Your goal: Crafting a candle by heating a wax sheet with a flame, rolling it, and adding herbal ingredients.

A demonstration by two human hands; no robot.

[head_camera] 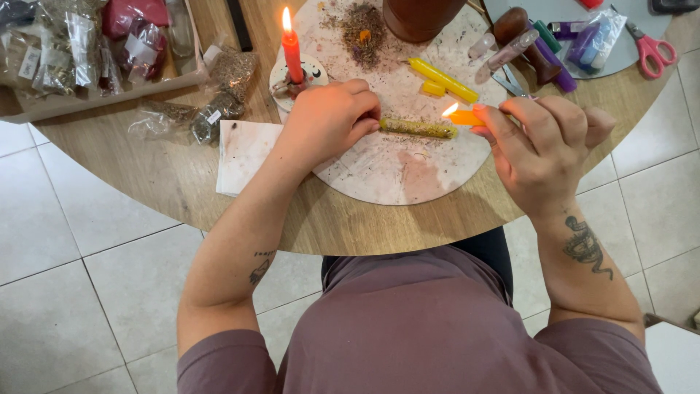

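Fingers of the left hand [328,120] pin the herb-coated candle [418,128] flat on the round board [379,179] — steadying it — while the right hand [543,142] pinches a lit orange candle [464,117], flame beside its tip, apparently to drip wax.

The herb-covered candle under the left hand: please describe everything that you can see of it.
The herb-covered candle is a thin stick, yellow beneath a rough coat of dried green-brown herb bits. It lies flat, nearly level, on the round pale board, which is dusted with crumbs. The left hand pinches its left end. At its right end, the right hand holds a small lit orange candle, flame close to the tip; whether they touch is unclear.
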